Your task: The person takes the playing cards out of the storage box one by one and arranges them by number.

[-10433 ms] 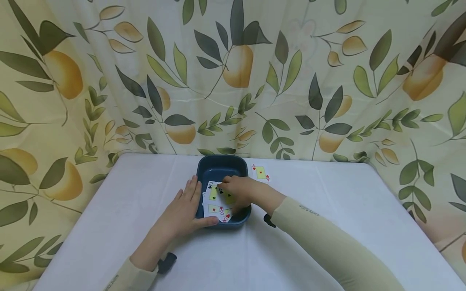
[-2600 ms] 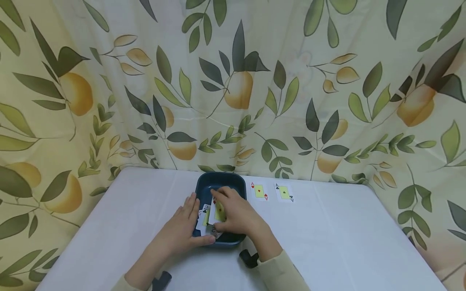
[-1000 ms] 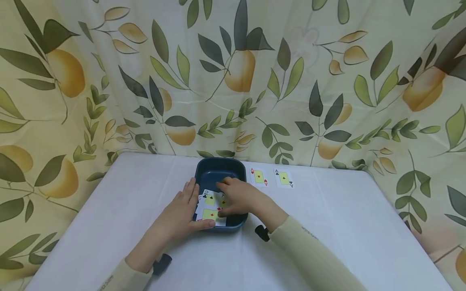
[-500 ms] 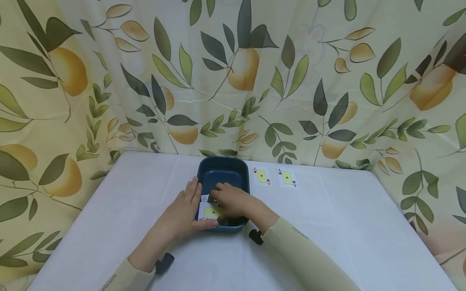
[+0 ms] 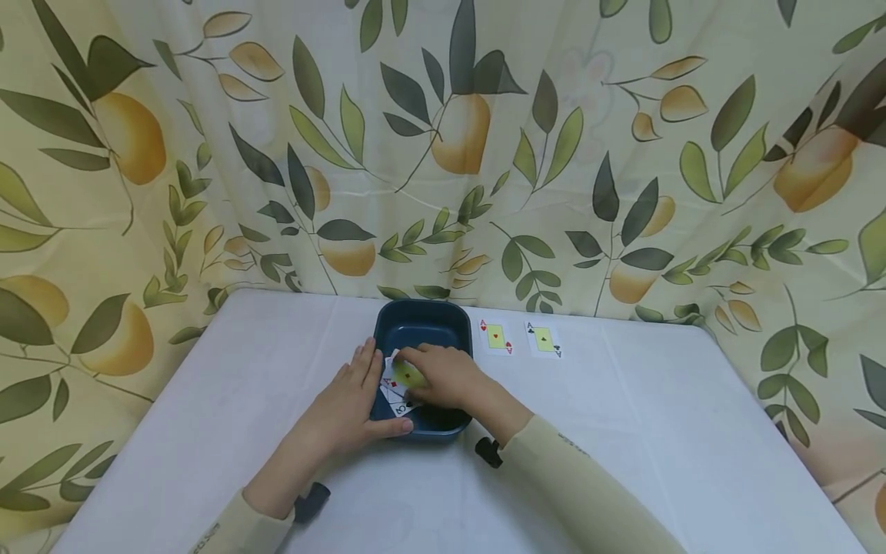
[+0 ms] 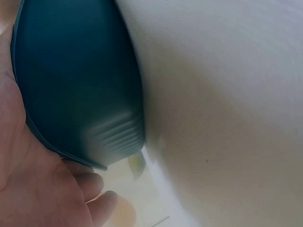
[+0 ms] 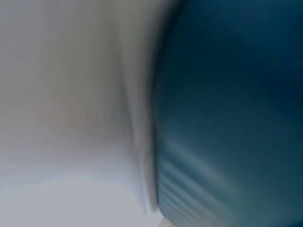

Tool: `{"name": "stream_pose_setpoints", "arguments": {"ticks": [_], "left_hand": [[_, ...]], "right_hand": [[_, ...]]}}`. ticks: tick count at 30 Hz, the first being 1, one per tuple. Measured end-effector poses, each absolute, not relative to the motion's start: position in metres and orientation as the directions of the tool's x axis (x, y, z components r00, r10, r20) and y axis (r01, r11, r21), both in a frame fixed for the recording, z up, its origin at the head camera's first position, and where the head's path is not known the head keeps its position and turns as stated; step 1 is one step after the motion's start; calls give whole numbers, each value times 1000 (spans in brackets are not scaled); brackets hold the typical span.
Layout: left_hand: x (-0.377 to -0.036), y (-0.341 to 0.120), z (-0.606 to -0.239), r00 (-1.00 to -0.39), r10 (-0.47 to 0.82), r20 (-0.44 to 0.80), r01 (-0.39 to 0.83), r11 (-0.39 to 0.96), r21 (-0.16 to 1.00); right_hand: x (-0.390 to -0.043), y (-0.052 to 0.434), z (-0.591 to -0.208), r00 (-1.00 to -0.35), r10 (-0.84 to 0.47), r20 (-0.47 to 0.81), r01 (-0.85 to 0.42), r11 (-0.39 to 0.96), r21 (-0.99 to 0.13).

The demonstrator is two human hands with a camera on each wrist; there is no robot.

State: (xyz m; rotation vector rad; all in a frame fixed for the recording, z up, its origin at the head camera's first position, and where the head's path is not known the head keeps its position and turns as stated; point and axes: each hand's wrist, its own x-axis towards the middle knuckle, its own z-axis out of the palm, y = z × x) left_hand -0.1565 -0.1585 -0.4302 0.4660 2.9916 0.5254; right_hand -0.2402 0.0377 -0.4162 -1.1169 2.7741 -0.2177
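The playing cards (image 5: 396, 382) lie in a loose overlapping pile inside the dark blue tray (image 5: 420, 329), at the tray's near left part, just below centre of the head view. The right hand (image 5: 438, 377) rests on top of the pile with its fingers curled over the uppermost card; whether the grip pinches that card cannot be told. The left hand (image 5: 351, 400) lies against the tray's left outer wall, fingers straight along the wall and thumb on the near rim, its grip spread apart and pressing. In the left wrist view the palm (image 6: 28, 179) touches the tray's rim (image 6: 33, 127). The right wrist view is blurred and shows only the tray wall (image 7: 227, 118).

The tray stands on a white worktop (image 5: 623, 431). Two aces lie face up just right of the tray: the ace of hearts (image 5: 495, 337) and, beside it, a black ace (image 5: 543, 339). A leaf-and-fruit patterned curtain (image 5: 208, 154) hangs behind the worktop.
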Motion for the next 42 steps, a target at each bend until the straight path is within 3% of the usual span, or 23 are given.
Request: {"name": "stream_pose_setpoints", "arguments": {"ticks": [3,5,12,27,42], "left_hand": [[-157,-158,-430,-951,309,-12,287,897,338],[-157,-158,-430,-950,312,-6,292,895,337],[-156,-159,-431,-948,319,5,300,887,350],[-157,-158,-430,-954,300,-14,276,893,356],[-156,-158,-430,-954,299,-13,275,893,357]], "right_hand": [[-243,40,-413,-711,-698,-85,-694,716,-76],[-246,42,-410,-684,-721,-107,-720,692,-60],[-253,43,-409,-531,-809,-253,-787,581,-207],[-260,32,-410,-587,-749,-308,-763,639,-97],[-260,40,-414,-587,-787,-189,-776,614,-146]]}}
